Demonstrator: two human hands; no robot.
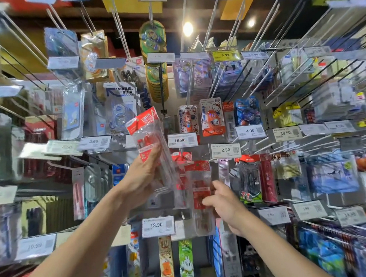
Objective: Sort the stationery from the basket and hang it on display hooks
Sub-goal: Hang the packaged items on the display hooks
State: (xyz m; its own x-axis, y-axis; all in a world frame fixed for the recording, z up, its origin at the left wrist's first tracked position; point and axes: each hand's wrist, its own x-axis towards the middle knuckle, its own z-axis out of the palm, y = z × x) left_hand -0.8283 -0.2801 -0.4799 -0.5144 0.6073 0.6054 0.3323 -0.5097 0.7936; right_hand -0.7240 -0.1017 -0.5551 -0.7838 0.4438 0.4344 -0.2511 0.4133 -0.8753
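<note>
Left grip (143, 175) curls round red-topped pen pack (148, 131)

Left hand (144, 175) holding packet (150, 146) up left of hanging packets (199, 186), right hand (222, 199) touching those

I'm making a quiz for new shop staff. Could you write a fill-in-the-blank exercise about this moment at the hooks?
1. The left hand holds a clear packet with a ____ header card.
2. The right hand reaches the hanging packs below the upper price tag, which reads ____.
3. The lower price tag, between the two forearms, reads ____.
Missing words: red; 2.50; 18.90.
</note>
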